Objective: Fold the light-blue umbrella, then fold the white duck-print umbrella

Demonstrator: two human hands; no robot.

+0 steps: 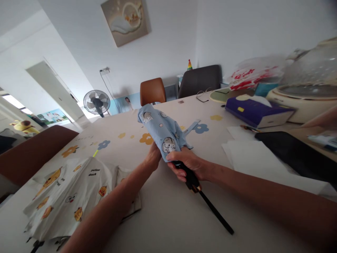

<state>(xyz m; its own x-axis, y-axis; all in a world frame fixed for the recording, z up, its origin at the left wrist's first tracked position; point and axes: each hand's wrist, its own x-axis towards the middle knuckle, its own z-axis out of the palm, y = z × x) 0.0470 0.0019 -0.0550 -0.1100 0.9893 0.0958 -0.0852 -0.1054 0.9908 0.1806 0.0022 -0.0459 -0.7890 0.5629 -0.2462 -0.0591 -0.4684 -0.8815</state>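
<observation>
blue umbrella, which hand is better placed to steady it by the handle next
Right, I'd judge: the right hand has its fingers curled around the black handle. The left hand is at the side of the blue fabric, farther from the handle and partly hidden.

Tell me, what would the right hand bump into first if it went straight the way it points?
Beyond the blue umbrella it grips, the right hand would probably meet the left hand first, which is partly hidden by the umbrella; the depth between them is unclear.
</observation>
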